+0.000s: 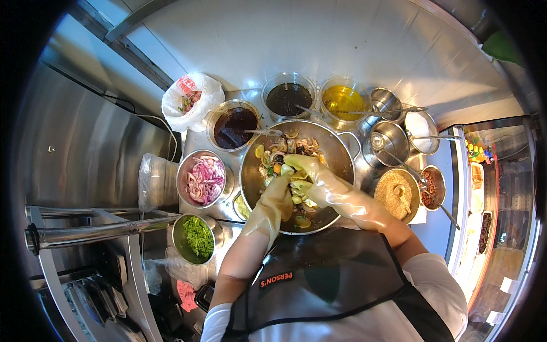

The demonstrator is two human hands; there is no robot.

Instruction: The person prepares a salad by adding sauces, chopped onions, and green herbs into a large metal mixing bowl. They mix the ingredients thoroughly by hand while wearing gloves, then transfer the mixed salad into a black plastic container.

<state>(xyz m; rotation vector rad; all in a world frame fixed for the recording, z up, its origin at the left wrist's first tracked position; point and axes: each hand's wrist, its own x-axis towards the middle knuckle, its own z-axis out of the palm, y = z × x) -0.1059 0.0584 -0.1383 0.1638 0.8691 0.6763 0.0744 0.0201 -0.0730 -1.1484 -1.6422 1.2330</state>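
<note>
Both of my hands wear loose, clear plastic gloves and reach into a wide two-handled metal pan point(342, 171). Mixed food point(299, 147) fills its middle, with dark bits, onion rings, green herbs and yellow citrus-like slices. My left hand point(277, 194) is at the near left of the food, its fingers curled inward. Across from it, my right hand point(310, 171) reaches in from the right, fingertips close to the left ones. Between the hands lie pale green-yellow pieces point(300, 188). Crumpled glove plastic hides whether either hand grips them.
Left stand bowls of sliced red onion point(205, 179) and chopped greens point(198, 239). Behind are a bag-lined container point(192, 102), dark sauces point(235, 128) point(288, 98) and yellow oil point(344, 102) with ladles. Right are white powder point(419, 128), tan granules point(393, 192), peanuts point(428, 188) and a lit display case point(478, 205).
</note>
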